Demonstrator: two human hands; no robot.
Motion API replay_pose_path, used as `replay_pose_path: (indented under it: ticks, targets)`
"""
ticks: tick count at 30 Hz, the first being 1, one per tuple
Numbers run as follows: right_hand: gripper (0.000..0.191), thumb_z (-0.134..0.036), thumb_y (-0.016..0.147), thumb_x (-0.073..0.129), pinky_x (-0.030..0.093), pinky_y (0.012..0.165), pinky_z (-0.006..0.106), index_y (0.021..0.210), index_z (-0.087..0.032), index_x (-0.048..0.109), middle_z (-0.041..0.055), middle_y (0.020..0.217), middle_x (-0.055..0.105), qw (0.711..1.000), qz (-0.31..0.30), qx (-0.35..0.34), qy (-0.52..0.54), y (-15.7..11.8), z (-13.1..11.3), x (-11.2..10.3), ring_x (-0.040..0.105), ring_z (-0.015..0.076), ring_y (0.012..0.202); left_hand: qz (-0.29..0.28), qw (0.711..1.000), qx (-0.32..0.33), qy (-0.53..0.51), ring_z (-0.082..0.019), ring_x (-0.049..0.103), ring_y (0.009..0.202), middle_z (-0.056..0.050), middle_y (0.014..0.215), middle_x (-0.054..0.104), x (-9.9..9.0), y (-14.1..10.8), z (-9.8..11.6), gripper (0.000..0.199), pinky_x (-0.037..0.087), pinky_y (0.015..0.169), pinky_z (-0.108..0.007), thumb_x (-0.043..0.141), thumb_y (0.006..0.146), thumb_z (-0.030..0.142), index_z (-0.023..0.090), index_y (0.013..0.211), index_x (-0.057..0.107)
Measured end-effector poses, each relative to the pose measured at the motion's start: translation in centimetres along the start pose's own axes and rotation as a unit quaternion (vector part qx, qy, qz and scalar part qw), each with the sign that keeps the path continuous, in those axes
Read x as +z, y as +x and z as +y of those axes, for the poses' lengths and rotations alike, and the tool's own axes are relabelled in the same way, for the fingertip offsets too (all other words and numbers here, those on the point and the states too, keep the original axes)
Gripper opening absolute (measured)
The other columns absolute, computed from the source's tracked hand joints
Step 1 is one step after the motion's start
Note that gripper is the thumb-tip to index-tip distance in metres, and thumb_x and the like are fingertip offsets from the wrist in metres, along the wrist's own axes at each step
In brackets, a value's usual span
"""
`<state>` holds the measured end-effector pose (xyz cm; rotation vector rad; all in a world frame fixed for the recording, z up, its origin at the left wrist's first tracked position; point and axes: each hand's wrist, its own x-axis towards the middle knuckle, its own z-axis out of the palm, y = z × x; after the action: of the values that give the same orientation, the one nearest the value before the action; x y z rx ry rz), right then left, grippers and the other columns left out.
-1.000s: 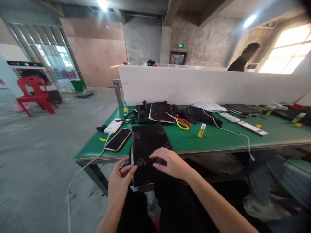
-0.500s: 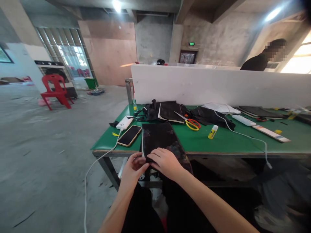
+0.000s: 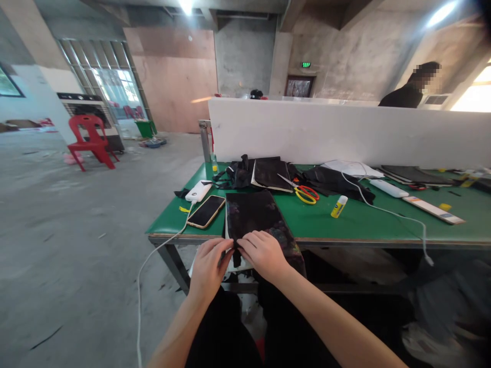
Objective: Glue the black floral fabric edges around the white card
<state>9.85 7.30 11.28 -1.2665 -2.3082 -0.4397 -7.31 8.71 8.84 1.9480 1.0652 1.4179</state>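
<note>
A book with a dark, flower-patterned cloth cover (image 3: 251, 212) lies at the table's front edge, its near end jutting over my lap. My left hand (image 3: 209, 266) is closed, thumb and fingers pinching the black cloth (image 3: 237, 258) at the book's near left corner. Fingers together, my right hand (image 3: 264, 254) grips the same cloth just to the right and rests on the cover. A short piece of that cloth hangs below my fingertips. White page edges show along the book's left side. How the cloth is folded under my fingers is hidden.
Left of the book lie a phone (image 3: 207, 211) and a white power bank (image 3: 198, 191) with a cable hanging to the floor. Scissors (image 3: 305, 194), a glue stick (image 3: 339, 207), another black book (image 3: 272, 174) and cloth scraps are beyond. A white panel (image 3: 326, 130) borders the table's back.
My left hand has turned over the corner, its fingers now pinching the cloth. My right fingertips have drawn in beside it. A strip of black cloth now hangs below them. The view has shifted slightly.
</note>
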Motion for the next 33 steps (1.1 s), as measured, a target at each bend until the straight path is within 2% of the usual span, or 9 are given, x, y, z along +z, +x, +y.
replay_pose_path:
  ticks: [5, 11, 17, 19, 22, 24, 28, 30, 33]
  targets:
    - [0.017, -0.019, 0.089, 0.044, 0.037, 0.071, 0.027, 0.093, -0.017, 0.061, 0.0038, 0.083, 0.061, 0.999, 0.050, 0.018, 0.011, 0.0, 0.0, 0.3, 0.052, 0.0140, 0.078, 0.034, 0.994, 0.065, 0.083, -0.025, 0.053, 0.105, -0.008, 0.107, 0.060, 0.1, 0.2, -1.2, 0.042, 0.038, 0.096, -0.038, 0.070, 0.069, 0.027, 0.024, 0.109, 0.059]
    - [0.014, -0.022, 0.087, 0.048, 0.038, 0.069, 0.028, 0.091, -0.017, 0.061, 0.0039, 0.083, 0.062, 0.995, 0.084, 0.017, 0.042, -0.1, 0.1, 0.3, 0.053, 0.0146, 0.078, -0.045, 0.980, 0.119, 0.154, -0.022, 0.055, 0.098, -0.006, 0.102, 0.059, -0.6, 1.6, -2.2, 0.041, 0.043, 0.088, -0.040, 0.063, 0.075, 0.029, 0.024, 0.114, 0.050]
    - [0.013, -0.022, 0.087, 0.049, 0.041, 0.075, 0.028, 0.091, -0.018, 0.061, 0.0029, 0.085, 0.063, 0.980, 0.123, 0.099, 0.119, 0.4, 0.4, -0.5, 0.055, 0.0142, 0.081, -0.120, 0.988, 0.017, 0.096, -0.021, 0.060, 0.093, -0.003, 0.091, 0.065, 0.0, 0.7, -1.5, 0.053, 0.045, 0.085, -0.038, 0.065, 0.074, 0.033, 0.023, 0.119, 0.039]
    - [0.013, -0.022, 0.086, 0.050, 0.042, 0.075, 0.028, 0.090, -0.018, 0.062, 0.0028, 0.085, 0.063, 0.976, 0.130, 0.116, 0.135, 0.7, 0.6, -0.8, 0.055, 0.0142, 0.081, -0.140, 0.985, 0.014, 0.099, -0.021, 0.060, 0.093, -0.001, 0.085, 0.067, 0.5, 0.2, -2.0, 0.046, 0.045, 0.085, -0.038, 0.063, 0.076, 0.031, 0.023, 0.116, 0.042]
    - [0.012, -0.022, 0.086, 0.051, 0.043, 0.075, 0.027, 0.089, -0.018, 0.062, 0.0029, 0.085, 0.063, 0.971, 0.136, 0.126, 0.150, 0.8, 0.8, -1.2, 0.055, 0.0140, 0.081, -0.170, 0.974, 0.058, 0.141, -0.022, 0.058, 0.095, 0.001, 0.079, 0.068, 0.6, -0.1, -2.6, 0.022, 0.044, 0.085, -0.037, 0.059, 0.079, 0.029, 0.024, 0.100, 0.053]
    - [0.013, -0.023, 0.086, 0.051, 0.043, 0.074, 0.028, 0.089, -0.018, 0.062, 0.0030, 0.085, 0.063, 0.970, 0.137, 0.127, 0.154, 0.8, 0.9, -1.2, 0.055, 0.0140, 0.081, -0.151, 0.972, 0.065, 0.169, -0.021, 0.058, 0.091, 0.000, 0.080, 0.067, 0.2, 0.1, -2.6, 0.013, 0.045, 0.081, -0.036, 0.056, 0.081, 0.029, 0.023, 0.093, 0.056]
    - [0.013, -0.023, 0.086, 0.050, 0.042, 0.073, 0.029, 0.090, -0.018, 0.062, 0.0031, 0.084, 0.063, 0.977, 0.130, 0.108, 0.134, 0.7, 0.7, -1.1, 0.055, 0.0143, 0.080, -0.023, 0.982, 0.067, 0.177, -0.019, 0.059, 0.088, -0.004, 0.093, 0.064, -1.4, 1.4, -1.1, 0.017, 0.046, 0.079, -0.033, 0.053, 0.083, 0.029, 0.021, 0.098, 0.055]
    - [0.013, -0.022, 0.086, 0.050, 0.041, 0.072, 0.029, 0.089, -0.017, 0.062, 0.0032, 0.084, 0.063, 0.979, 0.129, 0.096, 0.122, 0.7, 0.6, -0.9, 0.055, 0.0145, 0.079, -0.021, 0.976, 0.123, 0.180, -0.021, 0.057, 0.096, -0.006, 0.101, 0.062, -1.7, 2.3, -0.2, 0.026, 0.044, 0.086, -0.036, 0.059, 0.079, 0.033, 0.021, 0.103, 0.055]
    - [0.013, -0.022, 0.086, 0.050, 0.040, 0.071, 0.030, 0.088, -0.017, 0.062, 0.0037, 0.082, 0.063, 0.981, 0.138, 0.086, 0.103, 0.5, 0.5, -0.6, 0.054, 0.0147, 0.078, -0.063, 0.963, 0.181, 0.191, -0.023, 0.054, 0.101, -0.006, 0.104, 0.061, -1.4, 3.4, 0.3, 0.034, 0.041, 0.090, -0.039, 0.064, 0.075, 0.036, 0.022, 0.104, 0.056]
